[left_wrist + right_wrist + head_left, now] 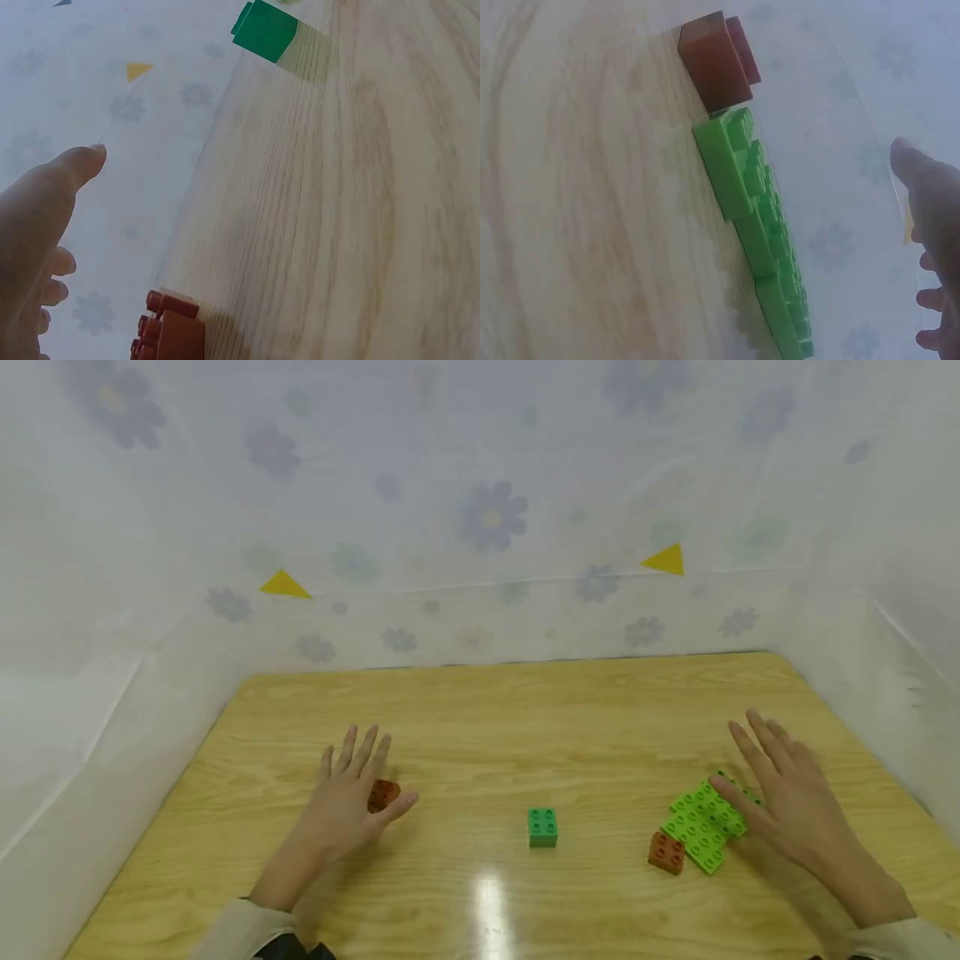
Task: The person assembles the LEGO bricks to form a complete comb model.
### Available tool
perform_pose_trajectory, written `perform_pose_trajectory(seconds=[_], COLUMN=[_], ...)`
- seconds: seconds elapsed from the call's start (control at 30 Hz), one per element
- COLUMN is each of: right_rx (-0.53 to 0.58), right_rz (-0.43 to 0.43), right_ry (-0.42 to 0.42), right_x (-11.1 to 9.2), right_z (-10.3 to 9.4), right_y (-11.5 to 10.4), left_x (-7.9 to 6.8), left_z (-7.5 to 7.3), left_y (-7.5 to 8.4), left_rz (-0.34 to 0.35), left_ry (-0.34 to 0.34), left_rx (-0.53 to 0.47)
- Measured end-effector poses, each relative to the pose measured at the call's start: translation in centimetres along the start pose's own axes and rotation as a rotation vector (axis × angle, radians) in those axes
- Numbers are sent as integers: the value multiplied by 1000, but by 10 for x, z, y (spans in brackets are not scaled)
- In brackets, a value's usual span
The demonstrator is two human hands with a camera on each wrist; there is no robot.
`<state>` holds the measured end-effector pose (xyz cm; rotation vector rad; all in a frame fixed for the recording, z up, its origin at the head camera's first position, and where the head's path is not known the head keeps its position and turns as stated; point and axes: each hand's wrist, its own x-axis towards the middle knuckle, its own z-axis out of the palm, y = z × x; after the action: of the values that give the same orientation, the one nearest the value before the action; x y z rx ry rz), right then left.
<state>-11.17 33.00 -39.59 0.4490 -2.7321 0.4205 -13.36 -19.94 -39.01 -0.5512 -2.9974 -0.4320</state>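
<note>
My left hand [347,806] is spread with straight fingers above the table, partly covering a reddish-brown building brick [384,795] in the head view. That brick's studs [154,324] show at the bottom of the left wrist view. Over on the right, my right hand [795,802] hovers with its fingers extended and overlaps the edge of a lime-green studded piece [701,827] with a stepped outline. A second reddish-brown brick [666,852] lies against the near left corner of the lime piece. Between the hands sits a dark green four-stud brick [542,828]. Neither hand holds anything.
The wooden table [450,718] is enclosed by a pale flowered sheet [420,527] at the back and sides. Two yellow triangles, one on the left [285,585] and one on the right [665,560], are on the back sheet.
</note>
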Motion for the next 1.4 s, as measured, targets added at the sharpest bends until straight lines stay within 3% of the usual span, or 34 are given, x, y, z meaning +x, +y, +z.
perform_pose_trajectory(seconds=[0.2, 0.47, 0.63, 0.8, 1.17, 1.4], right_rx=[99, 135, 135, 101, 64, 72], right_rz=[-14, 32, -95, -239, -296, -301], right_ry=[22, 19, 107, 139, 147, 161], right_x=[-7, -22, -26, -29, -34, -38], right_z=[-1, 3, 11, 20, 28, 29], right_y=[-15, -30, -42, -51, -59, -60], left_x=[5, 7, 10, 15, 25, 29], left_z=[4, 19, 28, 40, 59, 68], left_y=[17, 41, 61, 82, 102, 106], left_rz=[88, 133, 201, 264, 362, 396], left_ry=[5, -5, -65, -152, -86, -59], left_rx=[-85, -232, -336, -328, -304, -365])
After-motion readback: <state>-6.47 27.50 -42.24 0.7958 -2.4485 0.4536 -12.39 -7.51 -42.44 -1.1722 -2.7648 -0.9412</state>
